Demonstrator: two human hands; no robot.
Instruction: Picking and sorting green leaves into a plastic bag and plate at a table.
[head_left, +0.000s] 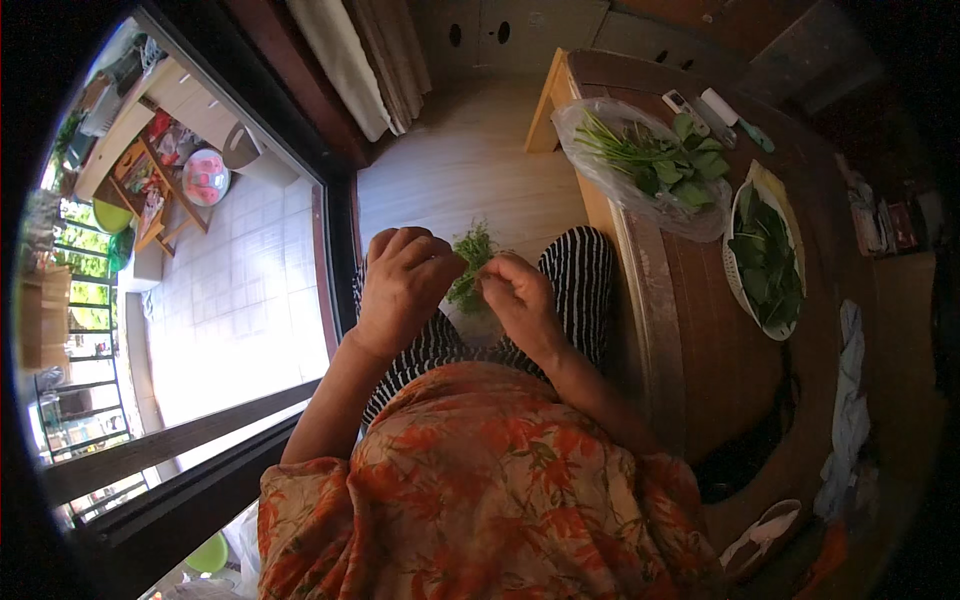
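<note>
Above my lap, my left hand (411, 281) is raised with its fingers curled and its back to me. Its fingertips are hidden, so I cannot tell what they hold. Close by on the right, my right hand (521, 296) has thumb and forefinger pinched together at a thin green sprig, partly blurred against the greens. Below and between both hands shows a heap of fine leafy greens (474, 247), between my knees in striped trousers (576, 262). What the heap rests on is mostly hidden.
To my right stands a wooden table (705, 300). On it lie a plastic bag (716, 214) with long-stemmed greens (667, 161), a white basket (735, 289) of dark leaves (765, 255), a remote control (684, 111) and a cleaver-like tool (757, 135). A glass door frame (341, 225) borders my left.
</note>
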